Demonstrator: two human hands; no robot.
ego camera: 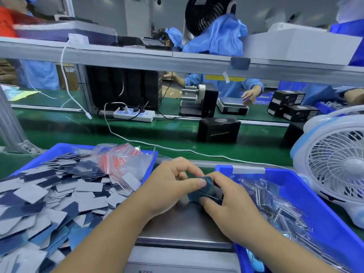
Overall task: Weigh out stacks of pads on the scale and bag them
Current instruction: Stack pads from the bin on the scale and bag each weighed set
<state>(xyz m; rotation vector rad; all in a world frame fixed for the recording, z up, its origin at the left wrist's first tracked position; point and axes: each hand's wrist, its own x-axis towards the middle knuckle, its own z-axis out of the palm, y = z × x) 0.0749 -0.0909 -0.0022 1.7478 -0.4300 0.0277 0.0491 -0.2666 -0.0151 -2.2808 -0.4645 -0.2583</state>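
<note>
A small stack of dark blue pads (206, 191) is held just above the steel pan of the scale (183, 227) at bottom centre. My left hand (173, 186) pinches its top edge with thumb and curled fingers. My right hand (230, 205) grips the stack from the right, fingers wrapped round its lower side. Loose grey and blue pads (49, 196) fill the blue tray (59, 149) on the left. Clear zip bags with red strips (122, 160) lie on that tray's far corner. Bagged pads (275, 205) sit in the blue bin (315, 205) on the right.
A white and blue desk fan (336, 164) stands at the right edge. A white cable (177, 148) crosses the green belt (78, 131) behind the trays. Black boxes (218, 130), a power strip (136, 113) and other workers in blue coats are across the line.
</note>
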